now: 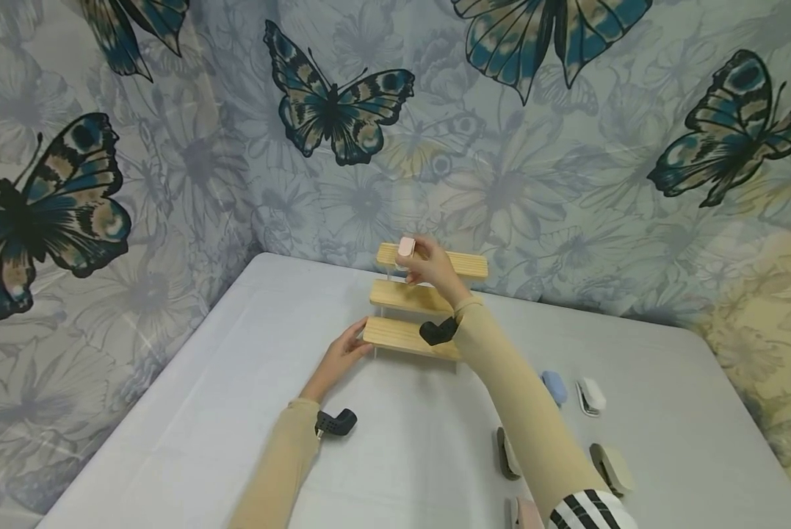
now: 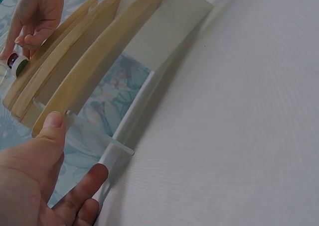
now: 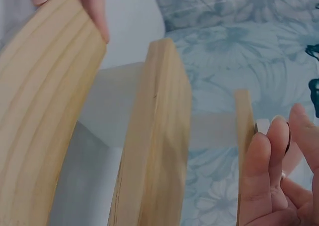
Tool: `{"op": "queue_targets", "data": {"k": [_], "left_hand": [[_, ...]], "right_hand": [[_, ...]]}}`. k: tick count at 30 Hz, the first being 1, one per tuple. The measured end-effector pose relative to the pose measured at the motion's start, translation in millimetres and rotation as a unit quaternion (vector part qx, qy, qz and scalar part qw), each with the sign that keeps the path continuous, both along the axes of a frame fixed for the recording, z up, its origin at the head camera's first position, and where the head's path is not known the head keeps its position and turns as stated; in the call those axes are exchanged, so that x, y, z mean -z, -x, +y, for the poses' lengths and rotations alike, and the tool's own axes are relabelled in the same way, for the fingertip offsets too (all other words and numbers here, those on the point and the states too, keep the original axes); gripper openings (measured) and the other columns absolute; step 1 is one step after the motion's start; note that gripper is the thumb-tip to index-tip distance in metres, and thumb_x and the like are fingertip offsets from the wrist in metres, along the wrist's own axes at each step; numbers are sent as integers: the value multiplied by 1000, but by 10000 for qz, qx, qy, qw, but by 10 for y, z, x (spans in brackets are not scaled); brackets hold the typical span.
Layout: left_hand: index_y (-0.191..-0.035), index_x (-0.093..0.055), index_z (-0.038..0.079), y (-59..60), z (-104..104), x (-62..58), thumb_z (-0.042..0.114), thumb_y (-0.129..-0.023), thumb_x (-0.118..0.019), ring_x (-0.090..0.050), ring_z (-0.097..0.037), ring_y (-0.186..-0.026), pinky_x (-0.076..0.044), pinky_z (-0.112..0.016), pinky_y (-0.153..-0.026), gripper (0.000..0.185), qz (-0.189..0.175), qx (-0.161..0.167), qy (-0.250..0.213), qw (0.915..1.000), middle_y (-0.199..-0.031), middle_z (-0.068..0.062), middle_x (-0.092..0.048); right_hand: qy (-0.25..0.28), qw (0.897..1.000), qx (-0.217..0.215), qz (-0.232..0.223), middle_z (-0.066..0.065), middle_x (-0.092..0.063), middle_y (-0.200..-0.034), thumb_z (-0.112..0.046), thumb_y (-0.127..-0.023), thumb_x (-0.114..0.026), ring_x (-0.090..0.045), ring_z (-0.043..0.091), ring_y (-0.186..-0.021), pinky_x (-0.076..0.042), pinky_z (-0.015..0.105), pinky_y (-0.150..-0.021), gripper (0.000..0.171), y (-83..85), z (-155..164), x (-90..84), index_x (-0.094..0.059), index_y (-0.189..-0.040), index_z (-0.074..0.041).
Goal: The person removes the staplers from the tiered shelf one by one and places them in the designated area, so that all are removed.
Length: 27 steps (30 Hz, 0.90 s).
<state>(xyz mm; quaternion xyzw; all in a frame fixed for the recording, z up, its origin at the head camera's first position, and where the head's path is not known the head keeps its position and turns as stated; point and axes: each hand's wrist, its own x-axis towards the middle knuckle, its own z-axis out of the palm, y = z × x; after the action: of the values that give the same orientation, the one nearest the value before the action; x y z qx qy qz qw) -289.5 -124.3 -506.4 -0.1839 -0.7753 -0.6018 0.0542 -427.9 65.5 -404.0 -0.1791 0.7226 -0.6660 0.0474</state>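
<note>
A three-tier wooden display stand (image 1: pixel 398 334) with clear supports stands on the white table. My left hand (image 1: pixel 342 356) grips the left end of its lowest board, the thumb on the board's edge in the left wrist view. My right hand (image 1: pixel 436 268) pinches a small pink and white stapler (image 1: pixel 406 247) at the left part of the top board. In the right wrist view the fingers hide most of the stapler (image 3: pixel 293 157). It is right against the top board (image 3: pixel 244 116); whether it rests there I cannot tell.
On the table's right side lie a blue stapler (image 1: pixel 554 387), a white stapler (image 1: pixel 592 395) and a grey-beige stapler (image 1: pixel 612 469). My right sleeve partly covers a dark-based stapler (image 1: pixel 509 454) and a pink one (image 1: pixel 526 513). A butterfly-print cloth (image 1: pixel 501 184) hangs behind the stand.
</note>
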Motion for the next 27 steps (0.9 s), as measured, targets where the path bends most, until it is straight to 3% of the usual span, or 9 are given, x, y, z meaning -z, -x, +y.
{"op": "queue_targets", "data": {"k": [7,14,17,19,23,26,27], "left_hand": [[-123,-28,19,6,9,4,26,-76,-51,-49,-14,-84,-41,-28,-69,53,-58,-79,2,10000,-124,0,-28],[-123,-28,19,3,9,11,29,-76,-50,-48,-14,-86,-41,-28,-69,53,-54,-97,79,9999,-123,1,-29],[-123,-28,18,-2,8,7,27,-76,-51,-48,-15,-86,-41,-28,-69,53,-63,-64,16,10000,-123,0,-28],[-124,-28,16,-12,10,12,25,-76,-51,-48,-15,-86,-41,-28,-69,54,-54,-3,-50,10000,-123,-1,-28],[-124,-28,13,-28,19,11,25,-76,-51,-48,-15,-86,-42,-28,-69,54,-5,5,-45,10000,-123,-2,-29],[-124,-27,12,-25,23,18,26,-76,-50,-49,-15,-86,-42,-28,-69,54,73,-30,13,10000,-123,-2,-28],[-124,-27,12,-24,23,20,26,-76,-50,-49,-15,-86,-42,-28,-68,54,109,-55,53,9999,-123,-2,-29]], "right_hand": [[60,9998,9,214,-4,-43,-109,-29,-62,-65,-48,29,-48,-45,37,-45,58,-69,23,-6,-39,-112,-17],[-890,9942,211,564,-6,-41,-109,-38,-61,-64,-51,24,-49,-45,32,-43,60,-199,133,-4,-37,-112,-22],[-910,9949,55,422,0,-33,-118,-35,-64,-62,-52,22,-50,-45,31,-46,64,-356,233,-68,-32,-118,-19],[-680,9974,-137,189,8,-29,-122,-30,-68,-61,-52,19,-51,-45,28,-49,67,-597,285,-237,-27,-122,-11],[-574,9979,-245,167,7,-25,-124,-25,-71,-58,-52,21,-52,-43,39,-46,65,-615,540,-26,-22,-125,-18],[-667,9972,-171,274,2,-24,-124,-25,-71,-58,-51,26,-53,-42,43,-47,62,-513,774,281,-24,-123,-25],[-663,9974,-154,222,1,-24,-124,-23,-71,-58,-51,28,-54,-42,44,-48,62,-646,803,204,-24,-123,-24]]}}
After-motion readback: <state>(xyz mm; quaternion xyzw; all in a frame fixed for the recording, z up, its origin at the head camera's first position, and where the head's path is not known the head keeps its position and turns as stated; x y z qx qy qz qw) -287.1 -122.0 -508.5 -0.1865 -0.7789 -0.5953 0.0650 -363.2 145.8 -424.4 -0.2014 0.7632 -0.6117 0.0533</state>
